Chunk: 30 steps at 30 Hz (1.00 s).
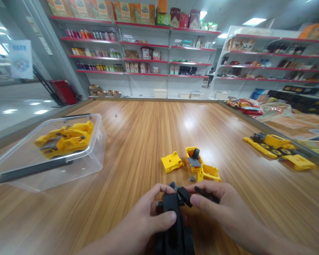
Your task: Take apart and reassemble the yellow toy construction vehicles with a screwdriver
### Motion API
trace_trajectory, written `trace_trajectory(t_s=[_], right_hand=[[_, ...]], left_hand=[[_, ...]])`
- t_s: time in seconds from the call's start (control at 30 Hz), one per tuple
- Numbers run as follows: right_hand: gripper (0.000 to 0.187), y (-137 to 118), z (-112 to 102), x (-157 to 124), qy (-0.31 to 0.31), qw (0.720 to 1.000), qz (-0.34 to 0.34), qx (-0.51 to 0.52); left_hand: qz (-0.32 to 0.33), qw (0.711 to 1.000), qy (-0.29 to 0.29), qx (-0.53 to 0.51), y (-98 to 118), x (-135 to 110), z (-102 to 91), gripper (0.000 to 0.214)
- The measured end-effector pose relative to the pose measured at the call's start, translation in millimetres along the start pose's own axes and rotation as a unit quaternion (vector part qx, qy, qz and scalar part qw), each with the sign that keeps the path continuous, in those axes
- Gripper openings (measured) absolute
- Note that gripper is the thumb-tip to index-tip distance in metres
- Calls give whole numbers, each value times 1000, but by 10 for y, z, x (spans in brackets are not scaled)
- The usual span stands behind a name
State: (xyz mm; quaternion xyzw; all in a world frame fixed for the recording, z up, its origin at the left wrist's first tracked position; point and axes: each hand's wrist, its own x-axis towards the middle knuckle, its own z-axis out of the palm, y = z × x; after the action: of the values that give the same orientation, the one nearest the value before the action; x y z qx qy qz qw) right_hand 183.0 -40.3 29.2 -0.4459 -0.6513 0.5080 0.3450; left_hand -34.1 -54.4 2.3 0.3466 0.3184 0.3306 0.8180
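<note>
My left hand (151, 210) grips a black toy vehicle chassis (171, 230), its thumb lying on top and its fingers round the far end. At that end, my right hand (223, 202) pinches a black wheel (184, 197) against the axle's right side; I cannot tell whether it is seated. A thin black piece (206, 194) also lies in the right hand's fingers, its kind unclear. Just beyond the hands are a flat yellow toy part (171, 162), a yellow cab part (194, 159) with grey and black inside, a yellow frame (209, 173) and a small grey piece (192, 179).
On the left stands a clear plastic box (95, 159) with black handles, holding yellow toy vehicles (66, 140). More yellow toy parts (279, 143) lie at the table's right edge. Packaged goods (281, 113) are beyond it. Stocked shelves (143, 44) rise behind the wooden table (133, 141).
</note>
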Motion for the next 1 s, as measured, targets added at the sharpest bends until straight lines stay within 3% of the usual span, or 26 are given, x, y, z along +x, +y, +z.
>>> trace_trajectory(t_s=[0.23,0.4,0.53,0.77,1.0], right_hand=[[20,-59,22,-30,-14,1000,-6,23],[11,-21,42,-47,21,999,-27,-3],[4,-10,45,-60,33,995,-79,-54],[9,3,56,-66,30,984,-153,-88],[11,40,59,-52,-5,973,-202,-116]], left_hand=[[24,999,-31,-35,16,3,91,45],[14,998,-30,-61,6,18,141,48],[14,998,-14,-62,-11,15,143,42],[59,996,-73,-4,-41,18,54,36],[17,997,-5,76,13,-7,52,32]])
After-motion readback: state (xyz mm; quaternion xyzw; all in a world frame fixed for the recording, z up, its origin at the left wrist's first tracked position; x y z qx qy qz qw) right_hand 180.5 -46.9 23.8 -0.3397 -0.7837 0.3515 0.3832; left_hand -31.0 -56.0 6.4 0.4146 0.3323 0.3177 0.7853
